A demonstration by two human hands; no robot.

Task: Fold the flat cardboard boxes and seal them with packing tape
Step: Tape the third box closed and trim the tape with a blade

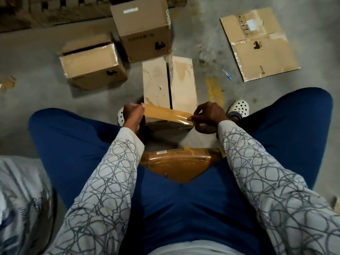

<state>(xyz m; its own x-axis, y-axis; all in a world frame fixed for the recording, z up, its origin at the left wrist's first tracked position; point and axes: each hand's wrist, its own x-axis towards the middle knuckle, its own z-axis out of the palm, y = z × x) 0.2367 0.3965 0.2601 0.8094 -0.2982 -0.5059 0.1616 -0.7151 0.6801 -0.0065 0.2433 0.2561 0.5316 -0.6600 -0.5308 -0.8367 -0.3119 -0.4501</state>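
Brown packing tape (165, 115) is stretched above a cardboard box (169, 83), gripped by the left hand (133, 112) and pinched by the right hand (208, 115).

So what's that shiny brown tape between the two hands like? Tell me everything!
The tape strip is a glossy, yellow-brown band, plastic by its shine, pulled straight and flat between two hands. It slopes slightly down from the left hand, which grips one end, to the right hand, whose fingers pinch the other. It sits over the near end of a pale cardboard box on the floor. Whether it touches the box I cannot tell.
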